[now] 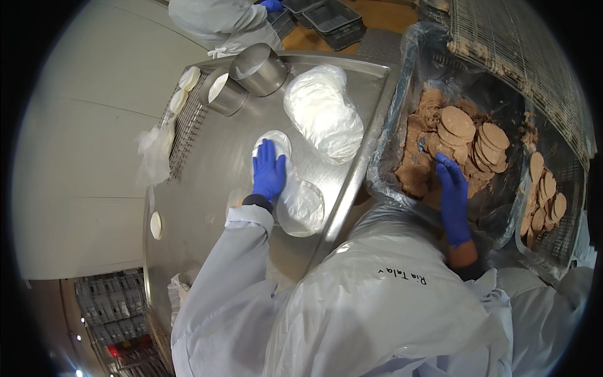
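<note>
My left hand, in a blue glove, lies flat with its fingers stretched out on a round, whitish, thin plastic-looking sheet on the metal table. Just beside it lies another round clear sheet, and farther off a thick pile of such sheets. My right hand, gloved in blue too, hangs over the plastic-lined bin, its fingers loosely bent and nothing seen in them. Near its fingertips lie raw-looking brown round patties and loose ground meat. Whether the fingertips touch the meat I cannot tell.
Two metal cylinders stand at the table's far side. A wire rack with pale discs lies along the left edge. A second bin with patties and a wire conveyor are at right. Another person works beyond the table.
</note>
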A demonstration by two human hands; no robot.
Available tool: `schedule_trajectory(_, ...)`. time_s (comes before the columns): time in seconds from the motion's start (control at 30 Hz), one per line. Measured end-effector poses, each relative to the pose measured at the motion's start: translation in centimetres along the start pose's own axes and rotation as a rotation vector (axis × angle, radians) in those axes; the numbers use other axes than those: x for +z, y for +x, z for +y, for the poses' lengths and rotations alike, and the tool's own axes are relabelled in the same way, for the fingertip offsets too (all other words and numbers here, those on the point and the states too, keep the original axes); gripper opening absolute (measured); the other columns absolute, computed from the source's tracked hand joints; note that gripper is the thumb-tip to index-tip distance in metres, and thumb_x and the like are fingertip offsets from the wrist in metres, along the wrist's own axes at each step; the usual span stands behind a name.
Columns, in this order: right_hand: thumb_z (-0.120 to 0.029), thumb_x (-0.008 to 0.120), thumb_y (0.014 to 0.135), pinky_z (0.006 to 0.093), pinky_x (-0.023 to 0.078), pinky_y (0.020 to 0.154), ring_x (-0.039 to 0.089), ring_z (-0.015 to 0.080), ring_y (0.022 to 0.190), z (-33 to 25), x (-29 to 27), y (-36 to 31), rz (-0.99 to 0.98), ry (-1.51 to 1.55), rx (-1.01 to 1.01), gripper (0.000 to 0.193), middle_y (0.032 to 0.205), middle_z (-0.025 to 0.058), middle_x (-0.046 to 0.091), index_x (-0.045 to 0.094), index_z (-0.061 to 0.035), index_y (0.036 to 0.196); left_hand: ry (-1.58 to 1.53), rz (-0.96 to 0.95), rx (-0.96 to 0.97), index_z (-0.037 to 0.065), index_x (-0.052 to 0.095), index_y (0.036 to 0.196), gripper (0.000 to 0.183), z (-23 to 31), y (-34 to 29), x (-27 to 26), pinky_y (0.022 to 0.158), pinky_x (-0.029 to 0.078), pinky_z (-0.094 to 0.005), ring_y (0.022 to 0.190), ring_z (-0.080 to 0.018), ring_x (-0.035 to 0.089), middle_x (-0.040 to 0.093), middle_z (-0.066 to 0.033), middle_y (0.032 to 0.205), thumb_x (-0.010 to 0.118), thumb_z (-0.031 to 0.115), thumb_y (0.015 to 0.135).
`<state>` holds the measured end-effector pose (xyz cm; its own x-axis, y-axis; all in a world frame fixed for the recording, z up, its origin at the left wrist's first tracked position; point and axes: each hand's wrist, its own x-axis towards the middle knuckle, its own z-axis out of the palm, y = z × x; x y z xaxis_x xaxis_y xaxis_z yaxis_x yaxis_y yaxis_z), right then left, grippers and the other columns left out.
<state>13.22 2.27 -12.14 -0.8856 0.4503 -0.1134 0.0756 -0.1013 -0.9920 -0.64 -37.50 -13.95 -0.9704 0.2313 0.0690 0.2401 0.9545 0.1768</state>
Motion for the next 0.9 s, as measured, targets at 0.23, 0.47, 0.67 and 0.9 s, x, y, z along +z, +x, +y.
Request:
schedule_trajectory(0.23, -0.008, 0.049, 0.087, 0.0233, 0.036, 0.091, 0.049, 0.0108, 0.102, -0.5, 0.2, -0.3, -0.023, 0.096, -0.069, 0.024, 0.108, 0.0048, 0.057, 0.056, -0.0012, 0.109, 0.073, -0.148, -0.119, 0.002, 0.014, 0.136, 0.066, 1.7, -5.2, -0.4, 0.102, 0.010, -0.0528, 0.131, -0.0343, 0.013, 0.015, -0.0196, 0.141, 0.037, 0.039, 0.087)
schedule_trajectory(0.47, -0.007, 0.052, 0.086, 0.0223, 0.037, 0.087, 0.050, 0.0091, 0.097, 0.7, 0.3, 0.2, -0.006, 0.187, -0.040, 0.024, 0.105, 0.0045, 0.057, 0.055, -0.0002, 0.109, -0.096, -0.051, -0.108, 0.005, 0.039, 0.126, 0.050, 3.8, 2.2, -6.4, 0.101, 0.017, -0.0516, 0.120, -0.0342, 0.035, 0.042, -0.0184, 0.127, 0.046, 0.032, 0.084)
schedule_trajectory(0.67, -0.008, 0.051, 0.087, 0.0224, 0.037, 0.088, 0.050, 0.0097, 0.098, -1.0, 0.2, 0.0, 0.053, 0.109, 0.044, 0.024, 0.104, 0.0046, 0.057, 0.055, 0.0006, 0.109, -0.048, -0.089, 0.045, 0.007, 0.021, 0.136, 0.050, -1.1, 2.5, -0.6, 0.103, 0.012, -0.0504, 0.132, -0.0289, 0.014, 0.015, -0.0161, 0.142, 0.030, 0.025, 0.089)
schedule_trajectory(0.9, -0.008, 0.049, 0.087, 0.0231, 0.037, 0.089, 0.050, 0.0109, 0.100, -0.3, -0.2, 0.0, 0.133, 0.137, 0.037, 0.025, 0.106, 0.0052, 0.057, 0.056, 0.0008, 0.109, 0.000, -0.042, 0.006, 0.004, 0.019, 0.136, 0.053, 0.8, 0.2, 0.6, 0.104, 0.010, -0.0492, 0.131, -0.0314, 0.014, 0.016, -0.0165, 0.142, 0.031, 0.026, 0.089)
